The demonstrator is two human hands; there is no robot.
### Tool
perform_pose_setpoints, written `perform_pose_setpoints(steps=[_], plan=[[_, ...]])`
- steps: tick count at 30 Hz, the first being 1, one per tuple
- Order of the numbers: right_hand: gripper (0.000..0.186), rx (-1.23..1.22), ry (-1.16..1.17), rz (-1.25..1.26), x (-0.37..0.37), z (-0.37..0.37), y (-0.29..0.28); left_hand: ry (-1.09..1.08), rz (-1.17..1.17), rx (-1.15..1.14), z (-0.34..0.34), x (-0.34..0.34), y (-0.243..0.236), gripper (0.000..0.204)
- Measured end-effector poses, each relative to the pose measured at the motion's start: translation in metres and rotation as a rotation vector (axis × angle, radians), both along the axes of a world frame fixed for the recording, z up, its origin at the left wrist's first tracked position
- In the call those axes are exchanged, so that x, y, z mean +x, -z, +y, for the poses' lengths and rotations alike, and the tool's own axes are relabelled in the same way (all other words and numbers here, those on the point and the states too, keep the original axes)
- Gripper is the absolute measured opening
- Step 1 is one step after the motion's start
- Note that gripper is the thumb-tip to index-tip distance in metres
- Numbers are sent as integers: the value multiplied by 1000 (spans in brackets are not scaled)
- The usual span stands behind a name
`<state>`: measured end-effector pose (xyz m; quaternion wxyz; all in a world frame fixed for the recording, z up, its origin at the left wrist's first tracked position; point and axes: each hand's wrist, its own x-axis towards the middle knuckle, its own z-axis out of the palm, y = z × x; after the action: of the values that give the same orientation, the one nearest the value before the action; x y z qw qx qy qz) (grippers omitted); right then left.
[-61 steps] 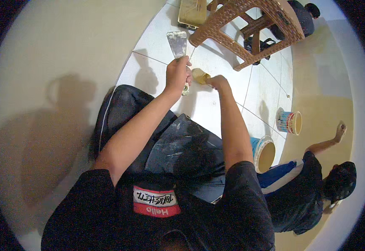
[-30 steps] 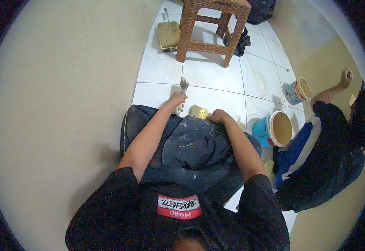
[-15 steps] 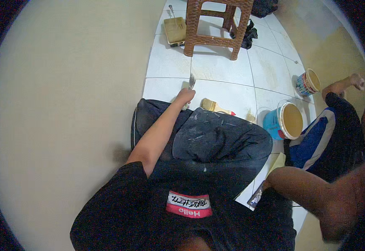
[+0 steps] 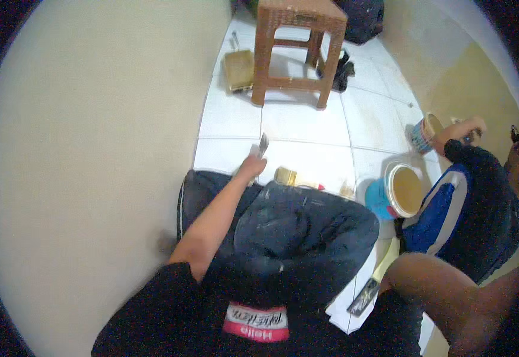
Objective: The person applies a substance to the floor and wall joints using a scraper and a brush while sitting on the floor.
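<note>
An outward or forward shift of the trousered legs could tip the blue bucket near them or sweep away the brush lying just ahead. The right hand is out of view, its fingers untellable; the fingers of the left hand clamp a scraper, handle mostly hidden.

We see a brown stool. Just left of it sits a tray. To the stool's right, we spot a blue bucket and a smaller bucket.
</note>
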<state>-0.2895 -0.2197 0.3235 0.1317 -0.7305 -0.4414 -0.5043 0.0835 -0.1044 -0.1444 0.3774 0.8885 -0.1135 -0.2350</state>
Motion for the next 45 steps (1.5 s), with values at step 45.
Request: perform_pose_setpoints(steps=[45], plan=[[50,356,746,1504,215,-98,324,47,-390,630,36,15,-11,43]])
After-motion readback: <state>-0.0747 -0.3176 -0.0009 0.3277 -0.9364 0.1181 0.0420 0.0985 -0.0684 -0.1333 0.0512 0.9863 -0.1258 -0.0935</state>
